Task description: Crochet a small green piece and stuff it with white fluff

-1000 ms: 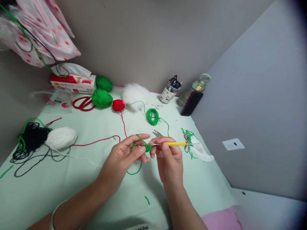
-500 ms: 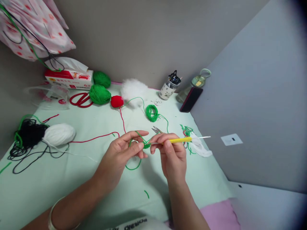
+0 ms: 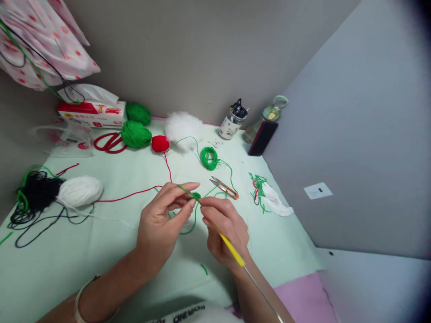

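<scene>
So the left hand (image 3: pixel 161 224) has a small green crochet piece (image 3: pixel 196 196) pinched in its fingertips, up over the middle of the tabletop (image 3: pixel 286 246). Right hand (image 3: pixel 227 229) is wrapped around a yellow-handled hook (image 3: pixel 232 250), front end right up at the piece, back end slanting near and right. Orange snips (image 3: pixel 229 190) lie just beyond the right hand, coiled green yarn (image 3: pixel 204 159) farther back, white yarn ball (image 3: pixel 80 190) off left.
</scene>
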A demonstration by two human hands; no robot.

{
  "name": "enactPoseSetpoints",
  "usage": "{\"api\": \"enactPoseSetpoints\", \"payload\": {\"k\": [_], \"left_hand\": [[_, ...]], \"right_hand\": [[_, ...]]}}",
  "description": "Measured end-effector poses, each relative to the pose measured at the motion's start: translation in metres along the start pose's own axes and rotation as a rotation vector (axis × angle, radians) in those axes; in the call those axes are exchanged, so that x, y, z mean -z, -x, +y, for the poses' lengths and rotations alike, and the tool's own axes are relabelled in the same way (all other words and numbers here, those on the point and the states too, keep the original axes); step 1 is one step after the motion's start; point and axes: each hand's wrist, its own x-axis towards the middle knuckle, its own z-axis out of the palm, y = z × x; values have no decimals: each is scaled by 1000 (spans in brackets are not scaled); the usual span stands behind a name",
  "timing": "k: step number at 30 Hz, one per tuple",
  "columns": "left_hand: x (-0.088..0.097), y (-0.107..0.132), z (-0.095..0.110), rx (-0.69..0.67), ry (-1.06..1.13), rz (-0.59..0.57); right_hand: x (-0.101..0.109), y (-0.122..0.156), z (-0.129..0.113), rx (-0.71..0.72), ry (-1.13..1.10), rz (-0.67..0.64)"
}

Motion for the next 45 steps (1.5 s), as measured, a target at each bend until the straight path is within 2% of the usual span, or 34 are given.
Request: {"api": "enactPoseSetpoints", "payload": {"k": [3,5,7,9,11,13,18,21,24,27,30,32,33,35,37,39,43,45], "left_hand": [[0,4,1,-44,-15,8],[0,6,1,-13,8,6],[-1,7,1,122,113,-34],[-1,4,2,336,294,-129],[-1,-1,4,520,460,-225],[0,-6,7,599,545,-255],[5,-12,9,516,535,-202],[4,-10,9,496,507,-250],[2,-7,7,485,481,-281],[-1,-6,4,446,466,-222],[-2,-6,3,458,524,-177],[-2,-8,3,545,586,-214],[-1,-9,4,594,615,-239],[3,-13,5,659,659,-273],[5,-16,6,654,675,-272],[6,-17,6,614,647,-275],[4,-14,5,517,511,-292],[3,-12,3,489,466,-294]], "right_hand": [[-4,7,1,21,53,31],[-4,9,3,19,77,24],[-3,8,4,9,96,-11],[-2,7,5,-2,120,-16],[-1,4,5,-15,94,43],[1,1,4,-80,-16,103],[8,-8,-2,-430,-448,212],[8,-14,-1,-526,-689,222],[4,-16,1,-489,-660,180],[-1,-13,1,-469,-526,175],[-5,-7,0,-327,-277,128],[-6,-4,1,-233,-176,106],[-5,-4,2,-242,-190,118],[-3,-7,5,-380,-338,183],[-1,-11,7,-570,-548,252],[-1,-14,8,-675,-705,257],[-6,-15,10,-649,-747,176],[-8,-14,12,-667,-779,180]]}}
